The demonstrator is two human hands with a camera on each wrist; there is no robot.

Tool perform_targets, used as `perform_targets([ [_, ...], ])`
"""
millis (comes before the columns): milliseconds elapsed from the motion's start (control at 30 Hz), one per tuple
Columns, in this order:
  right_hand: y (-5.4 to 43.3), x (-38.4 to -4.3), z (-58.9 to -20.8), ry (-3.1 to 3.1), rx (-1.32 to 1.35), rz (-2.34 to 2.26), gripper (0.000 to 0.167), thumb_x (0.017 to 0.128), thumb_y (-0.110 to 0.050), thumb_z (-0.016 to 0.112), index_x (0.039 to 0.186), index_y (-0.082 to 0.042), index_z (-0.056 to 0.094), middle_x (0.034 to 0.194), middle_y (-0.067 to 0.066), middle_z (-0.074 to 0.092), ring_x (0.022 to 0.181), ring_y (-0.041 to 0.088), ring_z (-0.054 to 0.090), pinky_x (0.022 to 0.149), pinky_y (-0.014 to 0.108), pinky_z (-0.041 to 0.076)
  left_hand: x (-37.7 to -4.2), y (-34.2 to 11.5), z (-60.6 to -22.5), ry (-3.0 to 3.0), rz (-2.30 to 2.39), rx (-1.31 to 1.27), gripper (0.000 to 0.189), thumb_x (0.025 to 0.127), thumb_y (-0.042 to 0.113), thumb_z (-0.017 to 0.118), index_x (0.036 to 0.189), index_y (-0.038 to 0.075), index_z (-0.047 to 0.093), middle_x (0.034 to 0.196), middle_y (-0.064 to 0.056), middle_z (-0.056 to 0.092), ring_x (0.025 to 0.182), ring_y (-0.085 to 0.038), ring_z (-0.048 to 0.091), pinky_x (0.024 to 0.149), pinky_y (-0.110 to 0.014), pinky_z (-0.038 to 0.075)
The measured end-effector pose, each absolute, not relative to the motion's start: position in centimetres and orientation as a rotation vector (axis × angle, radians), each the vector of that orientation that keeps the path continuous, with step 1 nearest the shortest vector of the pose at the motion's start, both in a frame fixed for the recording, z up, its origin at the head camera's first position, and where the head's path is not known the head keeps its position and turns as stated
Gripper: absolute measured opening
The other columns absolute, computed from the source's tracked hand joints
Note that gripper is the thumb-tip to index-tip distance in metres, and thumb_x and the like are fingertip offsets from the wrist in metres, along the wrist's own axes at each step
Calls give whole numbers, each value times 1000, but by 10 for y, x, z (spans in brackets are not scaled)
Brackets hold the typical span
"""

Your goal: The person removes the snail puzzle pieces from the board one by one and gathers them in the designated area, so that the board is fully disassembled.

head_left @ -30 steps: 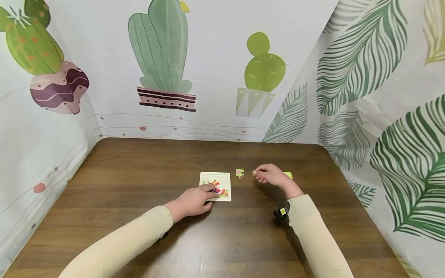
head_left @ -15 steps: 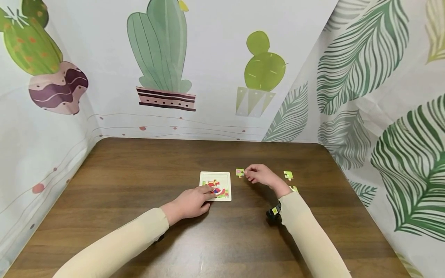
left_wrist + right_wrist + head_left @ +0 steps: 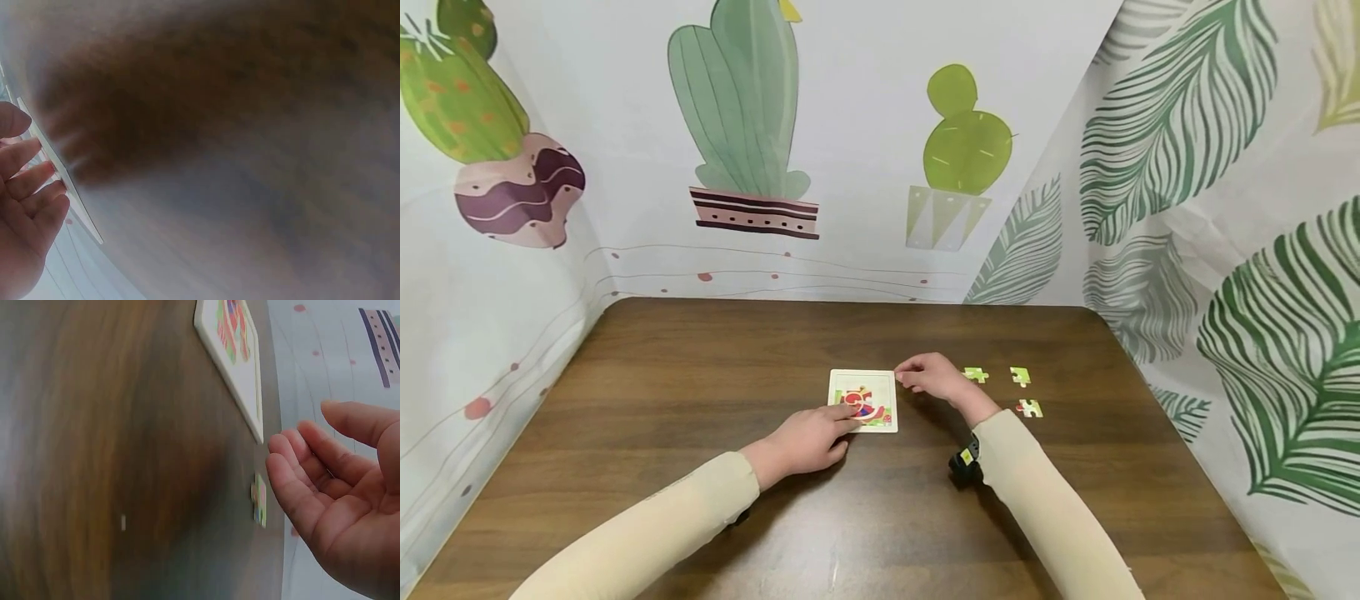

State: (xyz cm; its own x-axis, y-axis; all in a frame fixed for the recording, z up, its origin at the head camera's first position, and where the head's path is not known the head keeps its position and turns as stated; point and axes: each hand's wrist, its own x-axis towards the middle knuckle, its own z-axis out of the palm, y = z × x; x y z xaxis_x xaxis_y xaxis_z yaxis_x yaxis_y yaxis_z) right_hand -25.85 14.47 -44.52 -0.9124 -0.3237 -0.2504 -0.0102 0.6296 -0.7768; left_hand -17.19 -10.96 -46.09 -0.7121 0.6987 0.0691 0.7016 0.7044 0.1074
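Note:
A square white puzzle tray (image 3: 862,377), part-filled with a red, blue and green picture, lies on the wooden table. My left hand (image 3: 808,439) rests on its lower left part, fingers straight over the picture and covering some of it. Beyond the tray's upper right corner hovers my right hand (image 3: 934,377), its fingertips near the frame. In the right wrist view this hand (image 3: 340,494) has loosely bent fingers with the thumb apart, and nothing is between them. Beneath those fingers a green and pink puzzle piece (image 3: 260,501) lies on the table; the hand hides it in the head view.
Several loose puzzle pieces lie to the right: a green one (image 3: 976,374) beside the right wrist, another green one (image 3: 1019,377) farther right, and a green, white and red one (image 3: 1030,408) nearer. Patterned walls stand behind the table (image 3: 715,342) and along its sides.
My right hand has moved left, from right of the green and pink piece to over it by the tray, uncovering pieces on the right. My left hand has drawn back slightly on the tray.

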Motion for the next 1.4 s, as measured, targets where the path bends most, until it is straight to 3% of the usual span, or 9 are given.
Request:
perform_targets([
  [400, 119, -260, -445, 2413, -294, -1212, 30, 97, -12, 64, 122, 4, 71, 123, 20, 72, 99, 18, 69, 93, 34, 60, -177, -110, -457, -2921, -225, -1229, 36, 93, 16, 66, 127, 8, 73, 137, -11, 69, 119, -26, 71, 93, -42, 60],
  [733, 104, -258, -452, 2404, -307, -1243, 26, 93, -3, 66, 117, 4, 74, 113, 17, 77, 90, 9, 66, 81, 22, 56, -176, -109, -460, -2891, -185, -1226, 36, 90, 15, 67, 125, 8, 74, 135, -12, 70, 114, -27, 73, 89, -40, 61],
  [1067, 91, -262, -451, 2364, -141, -1264, 22, 94, -2, 68, 114, 3, 75, 113, 17, 76, 85, 8, 63, 84, 25, 60, -174, -110, -459, -2894, -187, -1212, 40, 88, 15, 67, 127, 5, 72, 136, -16, 69, 117, -28, 72, 90, -41, 60],
  [1400, 80, -268, -446, 2426, -155, -1085, 18, 92, -5, 71, 108, 0, 78, 105, 13, 77, 77, 9, 58, 66, 16, 47, -174, -110, -460, -2879, -190, -1222, 41, 87, 15, 67, 126, 5, 73, 135, -17, 69, 114, -29, 73, 89, -41, 61],
])
